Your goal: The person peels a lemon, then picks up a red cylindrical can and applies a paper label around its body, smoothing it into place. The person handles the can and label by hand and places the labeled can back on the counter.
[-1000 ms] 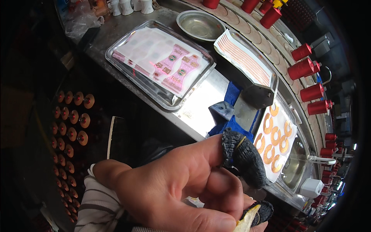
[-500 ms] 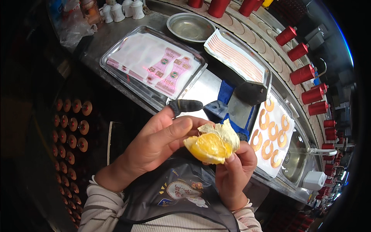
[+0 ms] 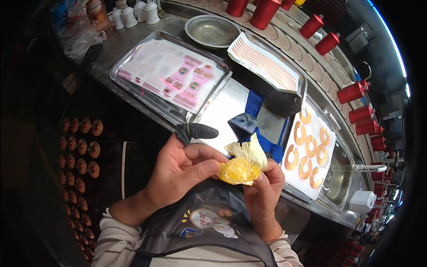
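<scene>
A partly peeled piece of orange (image 3: 240,171) is held between my two hands, in front of my dark apron. Its yellow flesh faces up, and a flap of pale peel (image 3: 250,151) stands away from it on the far side. My left hand (image 3: 180,167) pinches the flesh's left end between thumb and fingers; a black finger cot (image 3: 198,132) covers its raised index finger. On the other side, my right hand (image 3: 265,187) grips the right end, where flesh and peel meet, thumb on the near face. Some fingertips are hidden behind the fruit.
Beyond my hands, a metal tray (image 3: 117,73) holds pink-printed sheets. Blue cloth (image 3: 253,104) lies by a dark metal piece (image 3: 284,103). To the right are a sheet with gold rings (image 3: 307,164) and a sink (image 3: 339,187). A round metal bowl (image 3: 212,31) and red cylinders (image 3: 353,91) stand farther back.
Both hands and the orange have shifted slightly left. The peel flap stands more upright and farther from the flesh. My left thumb has come onto the flesh's left end.
</scene>
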The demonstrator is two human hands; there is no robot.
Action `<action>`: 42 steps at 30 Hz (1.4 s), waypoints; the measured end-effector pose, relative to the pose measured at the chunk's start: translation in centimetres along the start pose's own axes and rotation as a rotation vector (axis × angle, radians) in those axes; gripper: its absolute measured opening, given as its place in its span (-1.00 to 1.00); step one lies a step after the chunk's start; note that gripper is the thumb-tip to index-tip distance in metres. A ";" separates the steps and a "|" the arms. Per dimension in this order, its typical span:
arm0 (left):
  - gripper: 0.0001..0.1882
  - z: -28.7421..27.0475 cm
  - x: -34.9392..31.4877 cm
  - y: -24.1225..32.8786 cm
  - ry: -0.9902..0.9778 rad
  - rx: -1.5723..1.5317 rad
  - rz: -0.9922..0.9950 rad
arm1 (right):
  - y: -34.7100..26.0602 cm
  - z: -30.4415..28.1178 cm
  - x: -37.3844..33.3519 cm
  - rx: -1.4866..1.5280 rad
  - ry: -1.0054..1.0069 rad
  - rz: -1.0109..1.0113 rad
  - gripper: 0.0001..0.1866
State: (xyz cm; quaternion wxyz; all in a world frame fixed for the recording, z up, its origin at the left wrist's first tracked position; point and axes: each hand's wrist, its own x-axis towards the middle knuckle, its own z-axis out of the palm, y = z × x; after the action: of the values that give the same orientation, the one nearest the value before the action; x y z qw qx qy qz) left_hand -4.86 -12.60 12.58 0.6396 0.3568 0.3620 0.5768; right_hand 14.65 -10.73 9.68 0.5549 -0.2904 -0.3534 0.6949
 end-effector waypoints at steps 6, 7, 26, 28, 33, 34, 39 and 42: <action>-0.52 0.2 -0.6 -0.1 0.043 0.154 0.051 | 0.3 -0.4 0.0 -0.018 -0.015 0.023 -0.88; -0.51 0.2 -0.6 -0.1 0.046 0.160 0.055 | 0.3 -0.4 -0.1 -0.020 -0.016 0.040 -0.84; -0.49 -0.1 0.0 0.6 0.018 -0.001 -0.117 | 0.3 -1.8 1.1 0.216 -0.156 0.408 -0.80; -0.50 -0.4 0.4 0.5 -0.010 -0.052 -0.165 | 0.9 -2.2 1.2 0.273 -0.182 0.449 -0.78; -0.50 -0.8 0.9 -0.9 -0.052 -0.272 -0.261 | 2.0 -2.2 1.1 0.411 -0.195 0.466 -0.72; -0.49 -0.8 0.9 -0.9 -0.055 -0.287 -0.269 | 2.1 -2.3 1.1 0.436 -0.203 0.454 -0.71; -0.48 -0.6 0.7 -0.5 -0.082 -0.171 -0.228 | 2.5 -3.4 1.0 0.433 -0.247 0.422 -0.77; -0.46 -0.2 0.5 -0.3 -0.059 -0.108 -0.206 | 2.5 -3.6 0.8 0.405 -0.277 0.400 -0.79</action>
State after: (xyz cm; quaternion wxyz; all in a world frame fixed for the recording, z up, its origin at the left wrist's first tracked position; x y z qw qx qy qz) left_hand -4.90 -12.14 12.19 0.7241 0.2996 0.3462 0.5158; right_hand 15.96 -9.64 5.58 0.4002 -0.1403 -0.2159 0.8795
